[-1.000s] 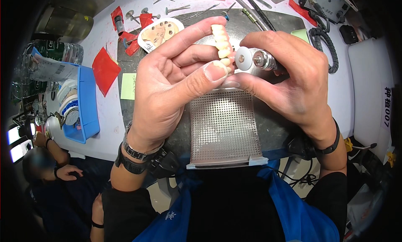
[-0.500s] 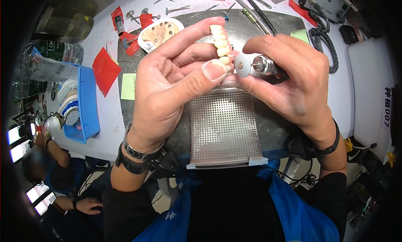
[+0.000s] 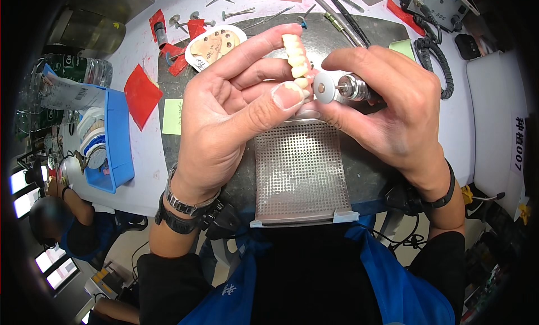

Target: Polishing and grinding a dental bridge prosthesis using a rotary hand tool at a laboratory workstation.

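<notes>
While left fingers (image 3: 250, 48) pinch a denture (image 3: 297, 61), right fingers (image 3: 359, 60) clasp a handpiece (image 3: 356, 88), its disc (image 3: 325, 89) beside the denture, contact unclear.

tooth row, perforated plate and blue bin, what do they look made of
Tooth row: perhaps resin or ceramic, slightly glossy, cream teeth along pink.
Perforated plate: likely metal, semi-shiny, with a grey sheen.
Blue bin: probably smooth plastic, given its even colour.
</notes>
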{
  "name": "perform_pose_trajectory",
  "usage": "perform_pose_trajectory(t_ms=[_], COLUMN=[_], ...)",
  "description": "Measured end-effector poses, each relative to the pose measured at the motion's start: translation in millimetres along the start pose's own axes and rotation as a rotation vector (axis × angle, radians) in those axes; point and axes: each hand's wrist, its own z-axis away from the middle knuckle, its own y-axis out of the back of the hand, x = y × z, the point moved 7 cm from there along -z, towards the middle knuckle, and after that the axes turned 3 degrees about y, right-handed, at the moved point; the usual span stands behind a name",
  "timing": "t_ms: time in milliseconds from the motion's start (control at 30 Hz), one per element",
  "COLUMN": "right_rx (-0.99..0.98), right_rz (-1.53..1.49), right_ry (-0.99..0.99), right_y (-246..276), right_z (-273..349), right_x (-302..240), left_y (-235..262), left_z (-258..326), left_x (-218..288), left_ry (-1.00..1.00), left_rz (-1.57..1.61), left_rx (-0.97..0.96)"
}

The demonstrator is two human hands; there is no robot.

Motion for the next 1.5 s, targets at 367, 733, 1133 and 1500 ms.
perform_pose_trajectory(t_ms=[367, 733, 1133, 1500], right_rx=[-0.021, 0.034, 0.029, 0.019], right_rz=[0.003, -0.007, 0.008, 0.012], right_ry=[-0.024, 0.003, 0.005, 0.007], right_y=[-0.3, 2.3, 1.3, 1.3], right_z=[0.2, 0.6, 0.6, 0.7], right_x=[-0.9, 0.3, 0.6, -0.8], left_y=[1.0, -0.8, -0.1, 0.1], left_z=[-0.8, -0.4, 0.0, 0.3], left_x=[-0.8, 5.2, 4.2, 4.5], left_ry=[-0.013, -0.092, -0.098, -0.097], left_rz=[-0.019, -0.051, -0.074, -0.088], left_rx=[-0.026, -0.042, -0.054, -0.05])
